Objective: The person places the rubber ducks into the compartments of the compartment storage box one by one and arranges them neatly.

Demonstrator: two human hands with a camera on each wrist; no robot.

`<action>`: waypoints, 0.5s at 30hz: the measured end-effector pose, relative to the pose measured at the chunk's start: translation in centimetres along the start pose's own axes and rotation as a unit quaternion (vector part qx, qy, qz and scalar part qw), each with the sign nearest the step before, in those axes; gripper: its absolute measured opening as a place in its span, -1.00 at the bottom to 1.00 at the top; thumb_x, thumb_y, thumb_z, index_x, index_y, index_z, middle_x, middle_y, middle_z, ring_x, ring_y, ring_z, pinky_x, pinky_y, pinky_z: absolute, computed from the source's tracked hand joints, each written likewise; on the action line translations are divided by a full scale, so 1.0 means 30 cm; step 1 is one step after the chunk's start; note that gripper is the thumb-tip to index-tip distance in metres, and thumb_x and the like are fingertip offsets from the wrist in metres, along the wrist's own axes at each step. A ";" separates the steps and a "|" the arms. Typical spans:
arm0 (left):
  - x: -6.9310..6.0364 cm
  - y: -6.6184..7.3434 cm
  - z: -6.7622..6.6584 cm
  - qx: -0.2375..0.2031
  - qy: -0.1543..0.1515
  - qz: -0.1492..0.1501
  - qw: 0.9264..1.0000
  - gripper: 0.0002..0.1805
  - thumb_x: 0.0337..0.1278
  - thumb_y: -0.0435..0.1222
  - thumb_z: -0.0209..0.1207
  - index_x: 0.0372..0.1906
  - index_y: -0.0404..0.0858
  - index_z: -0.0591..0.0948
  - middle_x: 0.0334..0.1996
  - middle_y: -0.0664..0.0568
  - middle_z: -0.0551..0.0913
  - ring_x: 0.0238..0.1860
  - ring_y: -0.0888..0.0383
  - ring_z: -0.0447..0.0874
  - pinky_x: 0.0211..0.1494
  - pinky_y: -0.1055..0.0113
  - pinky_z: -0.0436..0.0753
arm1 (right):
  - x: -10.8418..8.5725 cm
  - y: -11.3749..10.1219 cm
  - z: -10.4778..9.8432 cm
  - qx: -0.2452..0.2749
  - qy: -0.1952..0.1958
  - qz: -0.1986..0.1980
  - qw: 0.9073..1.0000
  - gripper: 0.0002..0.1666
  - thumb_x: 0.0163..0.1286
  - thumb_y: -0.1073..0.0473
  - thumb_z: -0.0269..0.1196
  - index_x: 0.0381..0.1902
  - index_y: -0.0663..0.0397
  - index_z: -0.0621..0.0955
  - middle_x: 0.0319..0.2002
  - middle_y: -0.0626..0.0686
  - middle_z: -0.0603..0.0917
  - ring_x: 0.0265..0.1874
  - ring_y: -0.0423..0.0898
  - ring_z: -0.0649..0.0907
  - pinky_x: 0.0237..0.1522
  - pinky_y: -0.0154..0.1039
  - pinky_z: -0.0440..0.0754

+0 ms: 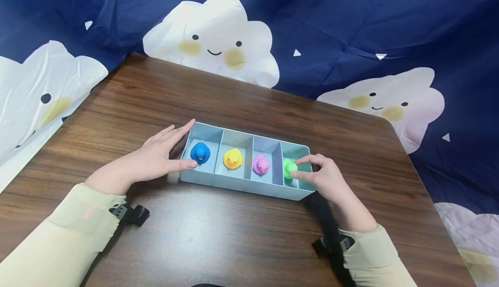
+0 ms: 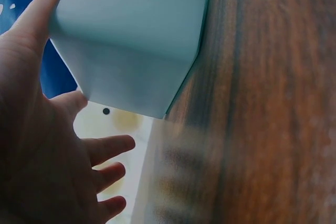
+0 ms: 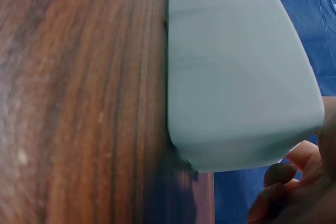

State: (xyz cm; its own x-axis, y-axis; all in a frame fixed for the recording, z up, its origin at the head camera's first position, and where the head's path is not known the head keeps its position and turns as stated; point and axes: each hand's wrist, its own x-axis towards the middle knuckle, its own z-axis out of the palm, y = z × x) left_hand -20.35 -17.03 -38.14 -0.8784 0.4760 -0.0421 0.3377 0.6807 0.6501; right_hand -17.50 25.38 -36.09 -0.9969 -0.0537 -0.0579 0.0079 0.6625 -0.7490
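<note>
A light blue box (image 1: 241, 186) with compartments in a row stands on the table. From left to right they hold a blue rubber duck (image 1: 200, 152), a yellow one (image 1: 232, 159), a pink one (image 1: 260, 164) and a green rubber duck (image 1: 290, 168). My right hand (image 1: 329, 178) pinches the green duck between thumb and forefinger inside the rightmost compartment. At the box's left end, my left hand (image 1: 150, 159) touches the rim with thumb and forefinger spread straight. In both wrist views the box's outer walls (image 2: 131, 35) (image 3: 236, 72) hide the ducks.
The brown wood-grain table (image 1: 187, 235) reaches around the box on all sides. Behind it hangs a dark blue cloth (image 1: 312, 18) with smiling white clouds. Black straps with small devices (image 1: 130, 213) sit at both wrists.
</note>
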 end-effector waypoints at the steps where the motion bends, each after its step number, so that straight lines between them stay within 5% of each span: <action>1: 0.000 0.000 0.000 0.000 0.000 0.000 1.000 0.09 0.13 0.32 0.16 0.60 0.16 -0.18 0.56 -0.02 0.02 0.53 -0.21 -0.25 0.38 -0.36 -0.18 | 0.001 -0.001 0.001 -0.005 0.001 0.000 1.000 -0.58 0.05 0.15 0.57 -0.12 0.18 0.75 -0.29 0.26 0.51 -0.29 0.04 0.37 -0.32 -0.14 0.31; 15: 0.000 0.004 -0.003 0.000 -0.004 -0.001 1.000 0.08 0.14 0.31 0.16 0.60 0.15 -0.17 0.57 0.02 -0.03 0.53 -0.20 -0.25 0.37 -0.38 -0.18 | 0.001 -0.008 0.011 -0.082 0.020 -0.011 0.996 -0.64 0.05 0.11 0.57 -0.18 0.08 0.78 -0.36 0.17 0.50 -0.35 0.04 0.41 -0.37 -0.13 0.33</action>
State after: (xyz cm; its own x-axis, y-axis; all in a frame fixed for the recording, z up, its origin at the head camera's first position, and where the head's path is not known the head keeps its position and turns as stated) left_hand -20.33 -17.00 -37.99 -0.8765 0.4789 -0.0494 0.3358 0.6817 0.6501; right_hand -17.52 24.97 -36.13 -0.9990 -0.0418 -0.0138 -0.0237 0.7750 -0.6315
